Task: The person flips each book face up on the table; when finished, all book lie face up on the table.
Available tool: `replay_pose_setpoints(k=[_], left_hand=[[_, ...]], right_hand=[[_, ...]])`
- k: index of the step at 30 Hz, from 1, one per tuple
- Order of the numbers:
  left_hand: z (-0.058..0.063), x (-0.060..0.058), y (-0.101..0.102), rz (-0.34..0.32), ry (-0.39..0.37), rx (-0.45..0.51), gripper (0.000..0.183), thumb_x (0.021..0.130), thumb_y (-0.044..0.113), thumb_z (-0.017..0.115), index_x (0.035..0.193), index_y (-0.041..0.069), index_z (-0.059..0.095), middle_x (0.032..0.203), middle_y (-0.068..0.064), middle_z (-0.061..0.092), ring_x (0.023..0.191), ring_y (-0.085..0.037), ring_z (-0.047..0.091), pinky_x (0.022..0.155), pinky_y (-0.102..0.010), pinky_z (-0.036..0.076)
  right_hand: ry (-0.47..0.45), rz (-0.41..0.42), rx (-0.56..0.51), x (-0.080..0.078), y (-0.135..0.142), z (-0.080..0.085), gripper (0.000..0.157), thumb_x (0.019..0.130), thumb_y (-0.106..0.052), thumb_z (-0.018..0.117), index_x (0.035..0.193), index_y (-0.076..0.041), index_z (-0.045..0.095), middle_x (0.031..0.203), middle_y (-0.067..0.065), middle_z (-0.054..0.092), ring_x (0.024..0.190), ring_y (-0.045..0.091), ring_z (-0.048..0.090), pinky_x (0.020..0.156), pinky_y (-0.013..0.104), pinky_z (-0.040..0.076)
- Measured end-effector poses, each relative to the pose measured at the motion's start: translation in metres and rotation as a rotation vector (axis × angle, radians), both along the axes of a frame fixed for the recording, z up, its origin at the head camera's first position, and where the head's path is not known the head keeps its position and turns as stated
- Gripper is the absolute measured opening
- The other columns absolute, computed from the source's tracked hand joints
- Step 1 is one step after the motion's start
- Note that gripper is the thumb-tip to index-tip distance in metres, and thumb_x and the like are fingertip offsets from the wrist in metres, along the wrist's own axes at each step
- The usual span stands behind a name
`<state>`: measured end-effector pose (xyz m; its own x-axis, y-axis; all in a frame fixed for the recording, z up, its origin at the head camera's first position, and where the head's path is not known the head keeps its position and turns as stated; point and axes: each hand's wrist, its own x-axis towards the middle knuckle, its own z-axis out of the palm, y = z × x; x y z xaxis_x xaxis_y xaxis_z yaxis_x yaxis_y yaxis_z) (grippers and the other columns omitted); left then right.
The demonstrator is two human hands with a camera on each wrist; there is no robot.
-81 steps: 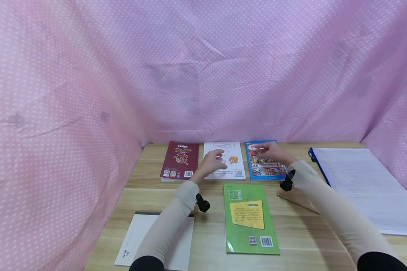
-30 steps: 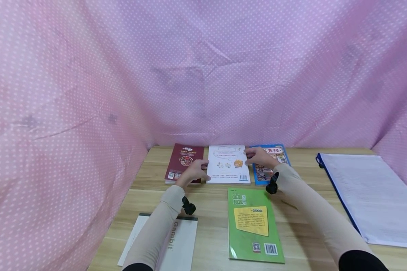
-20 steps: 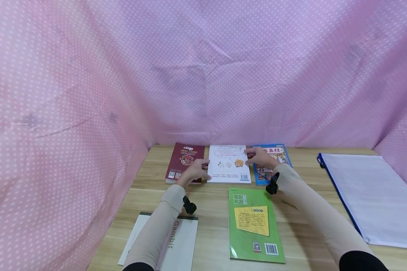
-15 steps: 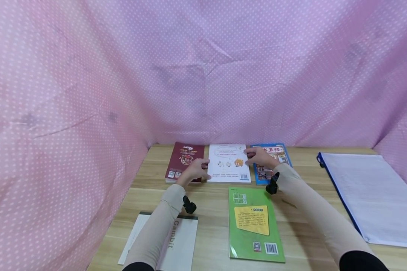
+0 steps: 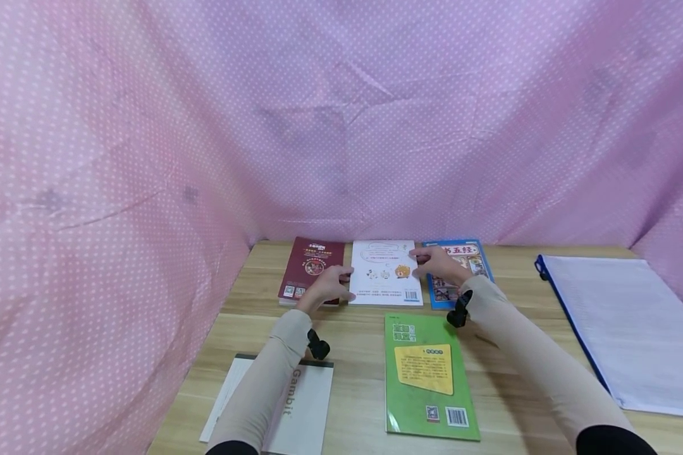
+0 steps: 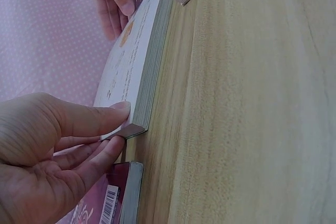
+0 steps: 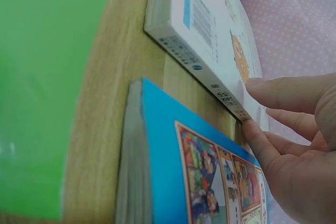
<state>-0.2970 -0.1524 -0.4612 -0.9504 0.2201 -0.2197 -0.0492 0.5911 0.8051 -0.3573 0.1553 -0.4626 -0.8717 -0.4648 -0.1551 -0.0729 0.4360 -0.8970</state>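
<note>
Wooden table, one white book between two hands, three other books.

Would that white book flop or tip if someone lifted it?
The white book would probably stay fairly stiff, since its page block looks thick. Being flat and broad, it seems unlikely to roll or tip. Pinched at opposite sides by the left hand and right hand, it should rise fairly level.
</note>
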Motion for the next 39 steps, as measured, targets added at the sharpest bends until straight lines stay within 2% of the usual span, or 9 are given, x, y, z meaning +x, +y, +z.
replay_pose_setpoints(k=[4,8,12,16,21,24,28,35,39], left_hand=[[-0.0004,0.0002,-0.0001,-0.004,0.0,0.0,0.072,0.083,-0.001,0.08,0.148,0.003,0.051,0.146,-0.018,0.054,0.133,-0.032,0.053,0.111,-0.041,0.05],[0.0001,-0.0002,0.0005,-0.006,0.006,-0.021,0.071,0.083,0.0,0.08,0.148,0.003,0.052,0.145,-0.018,0.055,0.132,-0.032,0.054,0.111,-0.042,0.05],[0.0013,-0.0003,0.0013,-0.023,0.017,-0.026,0.071,0.083,-0.001,0.08,0.148,0.002,0.051,0.143,-0.018,0.055,0.131,-0.033,0.055,0.112,-0.043,0.049],[0.0016,-0.0003,0.0018,-0.038,0.032,-0.027,0.072,0.083,0.0,0.08,0.149,0.002,0.05,0.141,-0.018,0.056,0.13,-0.032,0.055,0.113,-0.043,0.048],[0.001,-0.0003,0.0016,-0.042,0.042,-0.041,0.072,0.083,-0.001,0.08,0.148,0.002,0.05,0.14,-0.017,0.056,0.13,-0.032,0.055,0.113,-0.043,0.048],[0.0004,-0.0001,0.0014,-0.048,0.047,-0.055,0.073,0.083,-0.001,0.081,0.148,0.001,0.05,0.141,-0.017,0.056,0.131,-0.032,0.054,0.113,-0.042,0.048],[-0.0001,0.0002,0.001,-0.047,0.041,-0.057,0.074,0.083,-0.001,0.081,0.149,0.001,0.049,0.142,-0.017,0.055,0.132,-0.032,0.054,0.112,-0.043,0.048],[-0.0002,0.0003,0.0008,-0.048,0.033,-0.057,0.073,0.084,0.0,0.08,0.149,0.001,0.048,0.143,-0.017,0.055,0.133,-0.031,0.053,0.114,-0.042,0.046],[-0.0016,-0.001,0.0003,-0.055,0.031,-0.053,0.074,0.084,0.0,0.079,0.15,0.0,0.047,0.145,-0.017,0.054,0.134,-0.031,0.052,0.116,-0.043,0.045]], right_hand=[[-0.008,0.002,-0.002,0.0018,0.0006,0.0034,0.069,0.094,0.002,0.065,0.155,0.006,0.034,0.157,0.033,0.035,0.147,0.047,0.032,0.117,0.058,0.039],[-0.022,-0.015,-0.017,0.0022,-0.0004,0.0037,0.069,0.093,0.003,0.067,0.155,0.003,0.036,0.156,0.031,0.038,0.146,0.045,0.036,0.116,0.055,0.042],[-0.027,-0.05,-0.013,0.002,-0.0031,0.0023,0.07,0.092,0.002,0.069,0.155,0.0,0.039,0.153,0.029,0.043,0.139,0.041,0.044,0.107,0.042,0.05],[-0.017,-0.072,-0.002,0.0024,-0.0054,0.0005,0.071,0.091,0.001,0.07,0.155,-0.001,0.039,0.154,0.026,0.04,0.136,0.037,0.044,0.099,0.034,0.049],[-0.039,-0.087,-0.015,0.0037,-0.0077,-0.0005,0.072,0.092,0.001,0.07,0.156,-0.002,0.037,0.158,0.027,0.037,0.141,0.041,0.041,0.113,0.048,0.045],[-0.053,-0.087,-0.024,0.0053,-0.0074,0.0002,0.073,0.093,0.001,0.069,0.157,-0.002,0.035,0.163,0.027,0.028,0.149,0.045,0.031,0.118,0.056,0.038],[-0.063,-0.091,-0.029,0.0078,-0.0045,0.0034,0.071,0.094,0.0,0.066,0.158,-0.005,0.035,0.169,0.023,0.013,0.154,0.046,0.017,0.119,0.06,0.034],[-0.06,-0.086,-0.074,0.0074,0.001,0.0075,0.069,0.098,-0.002,0.063,0.159,-0.004,0.032,0.167,0.023,0.023,0.149,0.044,0.033,0.118,0.058,0.038],[-0.065,-0.101,-0.085,0.0048,0.0017,0.0076,0.07,0.097,-0.003,0.064,0.159,-0.005,0.031,0.166,0.024,0.025,0.148,0.044,0.034,0.118,0.058,0.038]])
